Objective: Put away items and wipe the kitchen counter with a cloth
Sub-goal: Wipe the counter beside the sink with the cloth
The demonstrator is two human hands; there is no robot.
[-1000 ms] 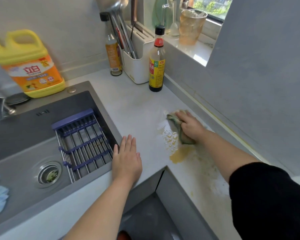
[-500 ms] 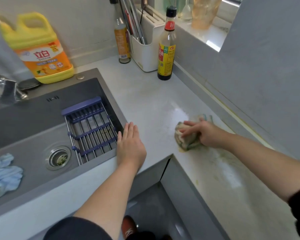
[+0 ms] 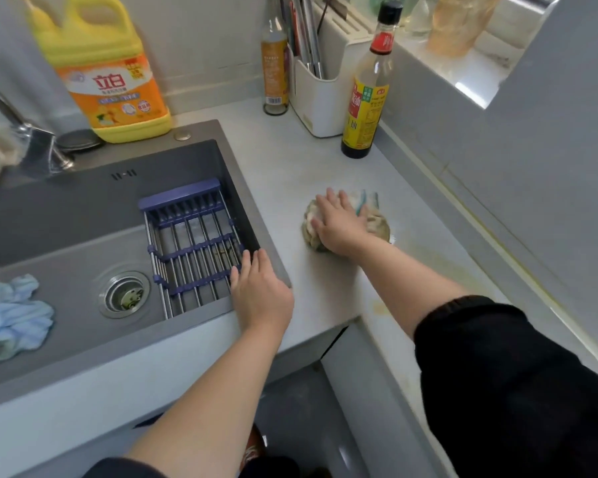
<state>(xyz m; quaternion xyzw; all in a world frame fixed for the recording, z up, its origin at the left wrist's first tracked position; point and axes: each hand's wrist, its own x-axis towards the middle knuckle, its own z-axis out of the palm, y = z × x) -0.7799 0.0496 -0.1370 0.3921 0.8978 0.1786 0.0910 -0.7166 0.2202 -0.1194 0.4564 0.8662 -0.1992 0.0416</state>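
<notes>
Now R hand (image 3: 339,226) flat atop cloth (image 3: 377,222).

A home kitchen: a grey steel sink (image 3: 83,208) with a blue draining rack (image 3: 190,243) fills nine o'clock and a yellow dish-soap jug (image 3: 107,74) stands at eleven. At one o'clock on the pale bench (image 3: 290,167), a white knife holder (image 3: 325,98) sits between an orange-labelled bottle (image 3: 274,63) and a soy-sauce bottle (image 3: 366,105) — just below a sunlit windowsill (image 3: 463,74).

The yellow detergent jug (image 3: 108,85) carries the red brand characters "立白" on its orange label. The dark sauce bottle (image 3: 366,105) shows "油" on its yellow label. The slim bottle (image 3: 274,62) bears a barcode; its print is illegible.
</notes>
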